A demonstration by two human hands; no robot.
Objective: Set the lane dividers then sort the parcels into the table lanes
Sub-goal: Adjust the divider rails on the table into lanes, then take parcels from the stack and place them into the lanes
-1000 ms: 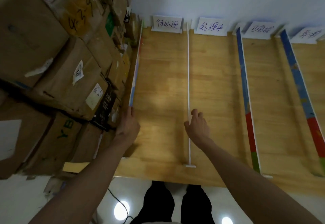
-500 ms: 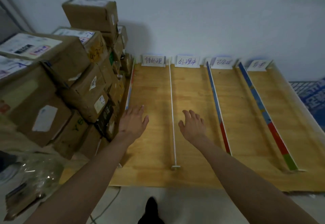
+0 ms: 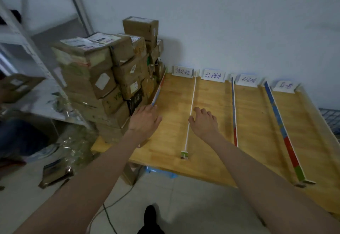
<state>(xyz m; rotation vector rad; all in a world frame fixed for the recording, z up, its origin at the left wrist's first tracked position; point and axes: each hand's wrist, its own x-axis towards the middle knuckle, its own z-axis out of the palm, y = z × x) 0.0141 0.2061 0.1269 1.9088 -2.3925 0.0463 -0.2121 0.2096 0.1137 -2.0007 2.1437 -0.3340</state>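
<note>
Both hands reach out over the near part of the wooden table point(image 3: 211, 94), palms down, apart from each other and holding nothing. The left hand point(image 3: 144, 118) has its fingers loosely extended, the fingertips at the near end of the leftmost lane divider point(image 3: 158, 90); whether they actually touch it cannot be told. The right hand point(image 3: 204, 121) has its fingers loosely bent, and its thumb lies just beside the thin white divider point(image 3: 191, 112).

Four dividers are visible, running from the wall toward the near edge. The leftmost stands at the table's left side against the stack of parcels point(image 3: 110, 75) and shows red and blue. The second looks like a thin white line ending in a small foot near the front edge. The third divider point(image 3: 234, 112) and the fourth divider point(image 3: 281, 129) show blue, red and green bands.

Four white label cards point(image 3: 183, 71) with handwritten characters stand along the back of the table against the wall, one at the head of each lane. No parcel lies in any lane.

The parcels are brown cardboard boxes with white shipping labels, piled several high to the left of the table; the count is too large and overlapped to give exactly.
</note>
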